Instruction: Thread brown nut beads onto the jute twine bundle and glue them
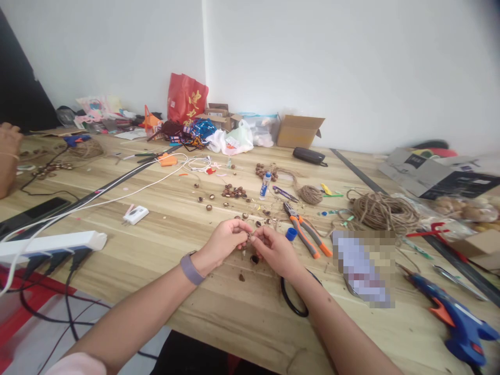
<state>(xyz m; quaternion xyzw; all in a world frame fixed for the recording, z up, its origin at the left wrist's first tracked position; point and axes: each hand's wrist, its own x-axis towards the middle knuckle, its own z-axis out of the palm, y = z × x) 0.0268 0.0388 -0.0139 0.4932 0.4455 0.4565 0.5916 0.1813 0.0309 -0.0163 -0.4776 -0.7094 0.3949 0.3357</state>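
My left hand [224, 244], with a grey band at the wrist, and my right hand [276, 251] meet fingertip to fingertip above the wooden table. Both are closed in a pinch around something small and brownish, mostly hidden by the fingers. Just below them lies a dark, hollow nut shell [254, 259], with a brown fragment [242, 278] nearer me. Beyond the hands are several more brown nut shells [233, 191]. To the right of my right hand are a blue cap [290, 234] and orange-handled pliers [307, 234]. A black ring [291, 302] lies partly under my right forearm.
A glue stick [265, 186], a twine ball [310, 195] and a larger twine coil [385, 212] lie beyond. At right is a blue glue gun [449, 312]; at left, a white power strip [78, 244] with cables. Another person's hand [9, 140] shows at the left edge.
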